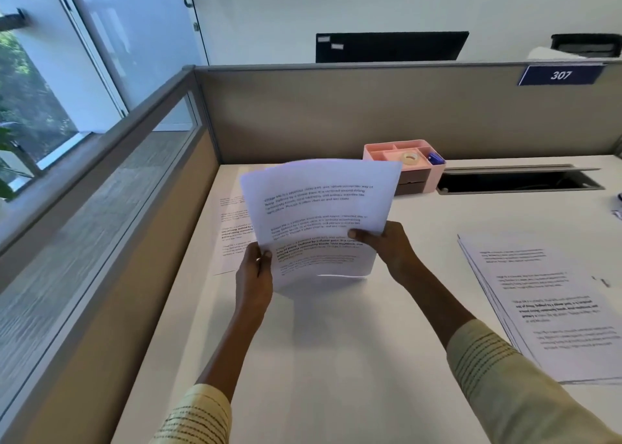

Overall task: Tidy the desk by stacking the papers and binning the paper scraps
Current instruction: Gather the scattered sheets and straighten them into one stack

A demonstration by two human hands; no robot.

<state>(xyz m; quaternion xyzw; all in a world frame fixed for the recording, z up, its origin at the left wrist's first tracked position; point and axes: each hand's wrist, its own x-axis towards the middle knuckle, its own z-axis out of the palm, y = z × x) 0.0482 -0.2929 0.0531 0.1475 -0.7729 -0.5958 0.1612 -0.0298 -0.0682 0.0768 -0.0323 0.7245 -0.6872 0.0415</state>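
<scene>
White desk [336, 359] fills a corner cubicle, with grey partition walls at its far and left edges and a window beyond the left wall; you hold a sheaf [319, 214] of printed papers above the desk's middle, tilted up toward you and curved at the top; your left hand [254, 275] grips its lower left edge, thumb over the front; your right hand [387, 241] pinches its right edge, thumb on the printed face; another sheet [232, 238] lies flat near the left edge, partly hidden behind the sheaf; a fanned stack [552, 309] of papers lies at the right edge, well apart from your hands; a pink organiser [404, 156] sits at the far edge, with a tape roll [410, 157] in it, beside a cable slot [518, 179].
</scene>
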